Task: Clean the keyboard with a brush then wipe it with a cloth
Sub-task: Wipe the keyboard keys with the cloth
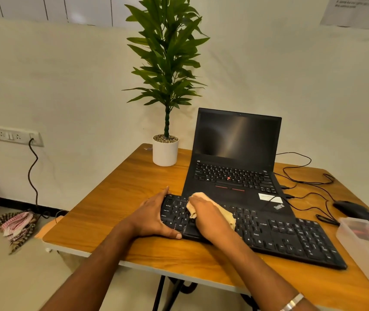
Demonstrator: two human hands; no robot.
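While left hand (154,217) steadies keyboard (269,234), cloth (225,213) underlies right hand (210,217).

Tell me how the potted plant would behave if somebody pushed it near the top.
The potted plant looks top-heavy: tall stem, small white pot, so it would probably tip rather than slide. The pebbles in the pot might spill out. It stands near the table corner.

Both forearms are bare with no sleeves visible, and the right wrist carries a plain silver-coloured metal bangle (292,302), a narrow flat band, located near the front edge of the counter (102,191).
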